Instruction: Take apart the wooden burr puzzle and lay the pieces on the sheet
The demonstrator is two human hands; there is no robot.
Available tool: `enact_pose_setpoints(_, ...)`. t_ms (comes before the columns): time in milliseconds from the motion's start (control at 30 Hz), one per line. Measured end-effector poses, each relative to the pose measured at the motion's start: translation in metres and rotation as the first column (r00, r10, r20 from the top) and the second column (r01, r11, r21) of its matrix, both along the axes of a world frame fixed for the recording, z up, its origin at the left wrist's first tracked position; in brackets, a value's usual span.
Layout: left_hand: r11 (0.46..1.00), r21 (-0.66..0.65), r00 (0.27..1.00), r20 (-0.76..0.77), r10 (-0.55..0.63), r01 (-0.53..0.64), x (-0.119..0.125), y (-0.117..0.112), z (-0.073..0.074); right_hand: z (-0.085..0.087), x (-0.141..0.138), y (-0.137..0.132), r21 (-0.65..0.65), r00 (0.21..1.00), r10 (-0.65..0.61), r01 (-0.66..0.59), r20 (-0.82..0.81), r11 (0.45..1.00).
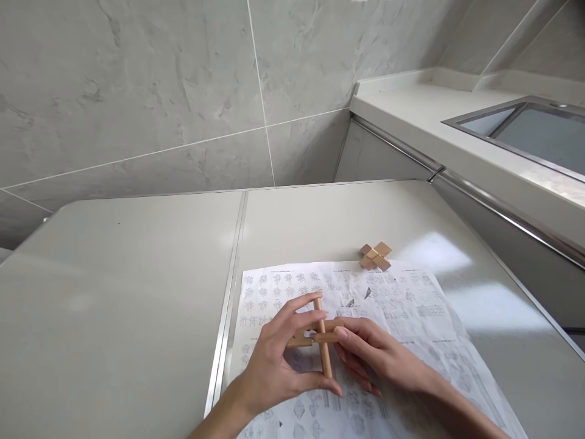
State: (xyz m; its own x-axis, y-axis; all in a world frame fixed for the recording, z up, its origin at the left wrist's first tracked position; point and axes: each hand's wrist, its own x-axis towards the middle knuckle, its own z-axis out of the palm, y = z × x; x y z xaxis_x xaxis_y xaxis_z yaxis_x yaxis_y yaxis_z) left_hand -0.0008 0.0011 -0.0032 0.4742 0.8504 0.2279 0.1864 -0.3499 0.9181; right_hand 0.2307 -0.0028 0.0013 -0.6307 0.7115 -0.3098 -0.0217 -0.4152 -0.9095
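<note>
Above a printed sheet, both my hands hold wooden puzzle pieces fitted partly together. My left hand (286, 353) grips one upright wooden stick (325, 353) by its two ends, fingers at the top and thumb at the bottom. With thumb and fingers, my right hand (375, 347) pinches a horizontal wooden piece (326, 337) that crosses the stick near its middle. Another notched wooden piece (299, 342) shows to the left, partly behind my left fingers. How the pieces interlock is partly hidden by my hands.
The instruction sheet (420, 317), printed with small diagrams, lies creased on a pale folding table (137, 305). An assembled wooden cross-shaped puzzle (375, 256) rests at its far edge. A tiled wall (183, 91) stands behind; a counter (411, 103) with a sink (539, 134) is to the right.
</note>
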Motion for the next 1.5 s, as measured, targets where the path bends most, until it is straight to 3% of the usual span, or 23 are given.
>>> enact_pose_setpoints(233, 0.994, -0.077, 0.995, 0.057, 0.080, -0.076, -0.001, -0.004, 0.005, -0.002, -0.002, -0.001, -0.041, 0.994, -0.105, 0.104, -0.014, 0.994)
enact_pose_setpoints(467, 0.980, -0.173, 0.983, 0.142, 0.119, -0.094, 0.000, -0.002, 0.013, -0.009, -0.003, 0.001, -0.037, 0.952, -0.306, 0.304, -0.031, 0.952)
enact_pose_setpoints(567, 0.969, -0.186, 0.977, 0.101, 0.186, -0.165, -0.005, 0.003, 0.019, -0.010, -0.003, 0.003, -0.081, 0.910, -0.410, 0.405, -0.057, 0.911)
enact_pose_setpoints(633, 0.942, -0.198, 0.956, 0.058, 0.288, -0.271, -0.009, 0.009, 0.022, -0.009, -0.002, 0.004, -0.115, 0.898, -0.433, 0.424, -0.075, 0.898)
enact_pose_setpoints(767, 0.874, -0.133, 0.885, -0.074, 0.461, -0.467, -0.020, 0.022, 0.021, -0.007, -0.001, 0.004, -0.131, 0.906, -0.414, 0.401, -0.088, 0.907)
enact_pose_setpoints(900, 0.853, 0.077, 0.824, -0.229, 0.519, -0.516, -0.032, 0.033, 0.014, -0.005, -0.001, 0.004, -0.115, 0.917, -0.391, 0.381, -0.083, 0.917)
enact_pose_setpoints(1033, 0.803, 0.145, 0.753, -0.284, 0.594, -0.579, -0.038, 0.039, 0.008, -0.006, -0.001, 0.004, -0.082, 0.929, -0.363, 0.357, -0.076, 0.931)
enact_pose_setpoints(1167, 0.787, 0.159, 0.720, -0.329, 0.611, -0.596, -0.042, 0.042, 0.005, -0.007, 0.000, 0.004, -0.043, 0.939, -0.337, 0.334, -0.069, 0.941)
enact_pose_setpoints(1300, 0.804, 0.152, 0.733, -0.341, 0.589, -0.575, -0.043, 0.043, 0.004, -0.006, -0.001, 0.003, 0.002, 0.946, -0.319, 0.320, -0.057, 0.947)
enact_pose_setpoints(1500, 0.800, 0.257, 0.676, -0.432, 0.597, -0.542, -0.046, 0.046, -0.001, -0.003, 0.000, 0.002, 0.098, 0.964, -0.264, 0.265, -0.027, 0.959)
